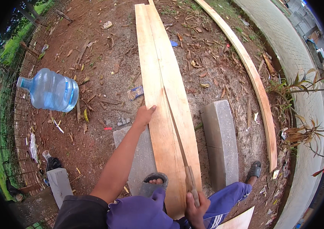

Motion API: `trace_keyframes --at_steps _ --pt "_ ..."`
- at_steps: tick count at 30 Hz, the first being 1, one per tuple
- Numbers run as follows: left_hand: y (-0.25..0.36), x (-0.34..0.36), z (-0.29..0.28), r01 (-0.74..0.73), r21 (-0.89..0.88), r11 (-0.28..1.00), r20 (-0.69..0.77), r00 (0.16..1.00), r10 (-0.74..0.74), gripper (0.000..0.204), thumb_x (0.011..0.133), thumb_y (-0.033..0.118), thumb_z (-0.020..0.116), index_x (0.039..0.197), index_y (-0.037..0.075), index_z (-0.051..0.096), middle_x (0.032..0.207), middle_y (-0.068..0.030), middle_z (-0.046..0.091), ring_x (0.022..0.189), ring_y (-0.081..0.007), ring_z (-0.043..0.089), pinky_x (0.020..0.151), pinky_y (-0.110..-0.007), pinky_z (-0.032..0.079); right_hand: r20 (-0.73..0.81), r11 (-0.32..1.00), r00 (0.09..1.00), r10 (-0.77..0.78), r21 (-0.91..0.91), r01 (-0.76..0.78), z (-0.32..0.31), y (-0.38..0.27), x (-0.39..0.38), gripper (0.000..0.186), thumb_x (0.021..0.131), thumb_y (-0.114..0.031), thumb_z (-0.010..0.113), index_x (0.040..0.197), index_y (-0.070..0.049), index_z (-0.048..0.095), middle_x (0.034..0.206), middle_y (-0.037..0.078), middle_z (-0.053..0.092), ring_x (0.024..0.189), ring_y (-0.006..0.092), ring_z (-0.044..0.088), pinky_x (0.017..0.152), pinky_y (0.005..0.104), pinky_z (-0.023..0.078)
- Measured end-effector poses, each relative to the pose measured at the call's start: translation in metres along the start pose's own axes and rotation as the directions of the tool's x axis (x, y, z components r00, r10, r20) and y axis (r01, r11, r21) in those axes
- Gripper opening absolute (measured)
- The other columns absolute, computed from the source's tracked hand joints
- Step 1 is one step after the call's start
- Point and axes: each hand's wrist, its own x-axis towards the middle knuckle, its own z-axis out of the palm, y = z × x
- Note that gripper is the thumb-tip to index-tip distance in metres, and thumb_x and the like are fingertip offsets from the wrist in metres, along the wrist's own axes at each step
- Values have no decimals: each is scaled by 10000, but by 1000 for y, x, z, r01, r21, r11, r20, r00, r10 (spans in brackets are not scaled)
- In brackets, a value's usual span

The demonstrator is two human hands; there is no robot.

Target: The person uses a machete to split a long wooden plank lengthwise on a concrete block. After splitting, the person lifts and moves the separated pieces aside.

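A long pale wooden board [152,57] runs away from me, with a thin line along its length. My left hand [145,115] is closed on the board's left edge, thumb on top. My right hand [197,204] grips the handle of a handsaw [191,179] low in the view, its narrow blade pointing forward along the line. My left foot in a grey sandal [150,187] rests at the board's near left part. A concrete block [133,149] lies under the left side of the board, and another [219,141] lies to its right.
A blue water jug [51,89] lies on its side on the littered dirt [82,141] at left, near a wire fence [9,114]. My right foot [253,173] is on the ground. A long strip of wood [261,95] lies at right beside a concrete path [295,57] and plants [307,133].
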Motion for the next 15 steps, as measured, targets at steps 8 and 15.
trace_keyframes --at_steps 8,15 --pt "29 -17 -13 50 30 998 300 952 -57 503 931 217 751 1297 -88 588 1204 -169 694 1073 -234 663 952 -377 491 -297 993 955 19 116 16 -84 -30 -34 283 967 -244 654 790 -32 596 584 11 487 503 128 427 490 296 332" --pt "-7 13 -14 5 63 998 181 983 -16 353 922 103 712 1206 -92 636 1157 -209 709 1045 -288 681 909 -395 515 -413 910 882 228 413 -41 -68 11 -38 314 934 -232 666 728 -22 557 589 -40 450 523 52 390 472 257 289"
